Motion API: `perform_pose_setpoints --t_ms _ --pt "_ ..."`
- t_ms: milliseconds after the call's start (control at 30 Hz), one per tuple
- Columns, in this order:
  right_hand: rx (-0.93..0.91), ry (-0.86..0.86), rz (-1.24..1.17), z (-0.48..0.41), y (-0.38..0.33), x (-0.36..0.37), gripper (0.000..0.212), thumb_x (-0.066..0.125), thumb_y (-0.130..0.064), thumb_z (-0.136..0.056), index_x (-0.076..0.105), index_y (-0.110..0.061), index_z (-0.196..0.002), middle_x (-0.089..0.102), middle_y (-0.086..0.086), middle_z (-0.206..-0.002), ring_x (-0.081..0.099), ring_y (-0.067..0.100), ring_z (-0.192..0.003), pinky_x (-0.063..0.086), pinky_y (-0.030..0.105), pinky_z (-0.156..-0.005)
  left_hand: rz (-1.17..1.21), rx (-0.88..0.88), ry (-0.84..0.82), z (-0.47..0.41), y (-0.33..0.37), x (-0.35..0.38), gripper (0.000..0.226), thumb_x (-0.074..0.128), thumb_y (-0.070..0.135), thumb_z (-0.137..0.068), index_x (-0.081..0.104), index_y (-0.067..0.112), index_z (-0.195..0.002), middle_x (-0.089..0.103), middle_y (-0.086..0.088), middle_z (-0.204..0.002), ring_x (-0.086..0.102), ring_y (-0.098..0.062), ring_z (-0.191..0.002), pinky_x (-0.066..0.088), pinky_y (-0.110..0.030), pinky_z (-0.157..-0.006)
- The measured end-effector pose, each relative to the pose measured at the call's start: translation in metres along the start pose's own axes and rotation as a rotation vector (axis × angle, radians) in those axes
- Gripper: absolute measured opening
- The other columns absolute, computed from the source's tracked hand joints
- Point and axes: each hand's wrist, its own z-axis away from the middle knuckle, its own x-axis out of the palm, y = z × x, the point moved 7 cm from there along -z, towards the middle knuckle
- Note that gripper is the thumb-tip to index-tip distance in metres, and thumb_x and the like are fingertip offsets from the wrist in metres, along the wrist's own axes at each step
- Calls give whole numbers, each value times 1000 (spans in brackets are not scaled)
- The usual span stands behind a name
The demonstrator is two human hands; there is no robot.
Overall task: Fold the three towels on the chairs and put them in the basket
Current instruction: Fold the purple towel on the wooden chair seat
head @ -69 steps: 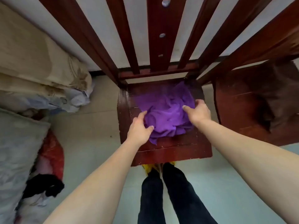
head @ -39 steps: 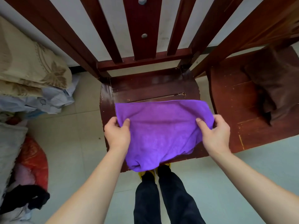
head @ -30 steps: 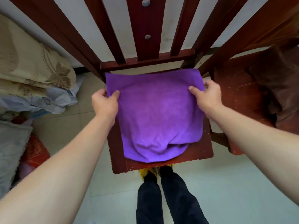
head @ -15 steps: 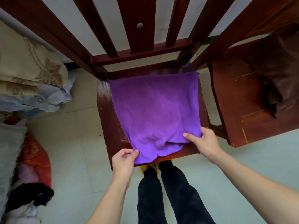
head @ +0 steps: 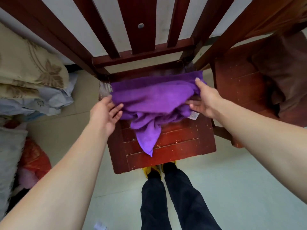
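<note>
Looking at it, the purple towel (head: 154, 97) runs side to side across the chair seat (head: 174, 145), spread left hand (head: 106, 112) and thumb-pinching right hand (head: 205, 101) at opposite ends.

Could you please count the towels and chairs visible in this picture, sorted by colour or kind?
Purple towel: 1, on the middle chair, gripped by the right hand, left hand at its edge
Brown towel: 1, on the right chair
Red-brown wooden chairs: 2
Total: 4
</note>
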Motion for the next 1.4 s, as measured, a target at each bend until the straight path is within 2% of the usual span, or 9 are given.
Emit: perform_pose_setpoints --t_ms 167,300,367,600,767,1067,1167,1300,1400 --pt "-335 305 180 2 6 -30 14 55 -30 -89 62 -21 -97 69 5 -93 66 13 -71 53 30 -60 -158 144 336 9 -28 -28 9 60 22 -89 51 19 -90 58 -2 -74 54 -14 -57 38 -17 -38" --pt "-506 184 710 10 43 -24 55 79 -42 -67 61 -28 -117 61 2 -112 60 17 -98 50 36 -92 -555 17 150 31 -110 -16 47 86 43 -58 57 22 -89 65 -5 -88 60 -21 -75 52 -33 -71" --pt "-537 166 890 9 52 -17 45 79 -45 -70 67 -25 -109 58 5 -118 58 23 -104 47 36 -92 -746 28 157 36 -131 -8 39 86 36 -60 61 22 -87 66 -3 -92 62 -23 -88 51 -33 -84" --pt "-495 336 249 40 14 -45 21 59 -18 -76 54 -2 -63 50 7 -64 47 16 -60 41 30 -57 -744 78 254 42 -107 -21 21 72 18 -76 56 15 -64 61 -1 -65 57 -23 -68 43 -28 -67" --pt "-162 418 53 65 80 -88 11 52 -5 -76 53 -8 -66 53 6 -43 55 15 -36 32 19 -38 -765 -37 146 39 -127 -26 54 77 61 -56 54 25 -89 69 -5 -93 67 -27 -89 55 -40 -83" --pt "55 566 -127 33 146 -158 7 56 -10 -77 61 -16 -77 58 4 -76 52 16 -60 49 20 -43 -1279 59 127 38 -136 -25 34 70 37 -71 48 15 -59 62 -4 -72 58 -30 -75 40 -29 -63" --pt "-1 409 66 41 130 -129 5 52 -10 -64 55 -13 -67 49 9 -73 44 20 -66 47 38 -58 -1436 51 151 52 -134 -61 16 62 26 -70 53 13 -67 66 -8 -82 61 -34 -84 46 -31 -66" --pt "-89 135 656 51 131 -85 10 64 -15 -76 55 -17 -72 54 0 -61 49 20 -67 37 30 -61 -1598 -30 86 60 -130 -92 20 62 33 -71 55 18 -83 67 -7 -95 64 -30 -93 44 -30 -71" --pt "-305 276 717 40 92 -76 25 71 -18 -80 59 -22 -101 65 -2 -81 59 20 -78 44 30 -74 -1256 290 140 54 -90 -64 39 74 39 -72 55 18 -98 62 -6 -97 61 -27 -91 45 -32 -76"
